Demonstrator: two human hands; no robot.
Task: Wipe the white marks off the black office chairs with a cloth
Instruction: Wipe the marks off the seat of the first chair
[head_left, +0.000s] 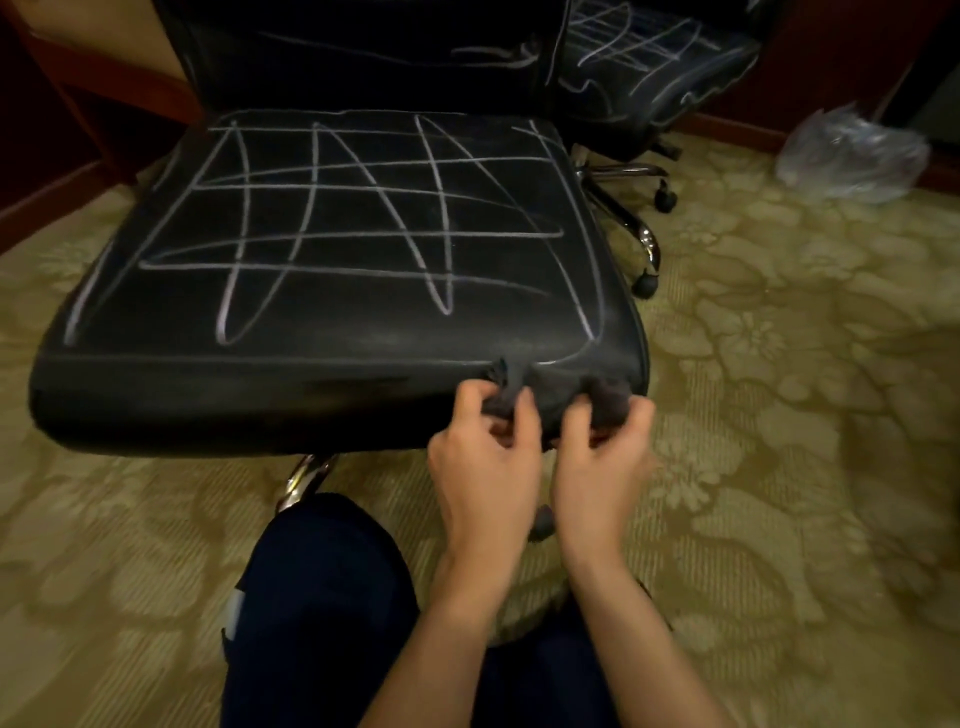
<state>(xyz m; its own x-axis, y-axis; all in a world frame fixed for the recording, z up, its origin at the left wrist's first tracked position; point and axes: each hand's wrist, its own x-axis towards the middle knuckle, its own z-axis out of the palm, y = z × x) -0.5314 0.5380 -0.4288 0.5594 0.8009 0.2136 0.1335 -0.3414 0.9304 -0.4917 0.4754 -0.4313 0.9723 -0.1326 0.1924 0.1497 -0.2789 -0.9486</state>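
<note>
A black office chair seat (332, 322) fills the middle of the view, crossed by white chalk-like lines (363, 208). Its backrest (363, 57) also carries faint white marks. My left hand (483, 457) and my right hand (602, 452) are side by side at the seat's front right corner. Both grip a dark bunched cloth (550, 397) that lies against the seat's front edge. A second black chair (649, 67) with white scribbles stands behind on the right.
Patterned beige carpet (779, 415) covers the floor. The chairs' chrome legs and castors (649, 244) stick out at right. A crumpled clear plastic bag (852, 156) lies at the back right. Dark wooden furniture (78, 104) stands at left. My dark-trousered knee (322, 597) is below.
</note>
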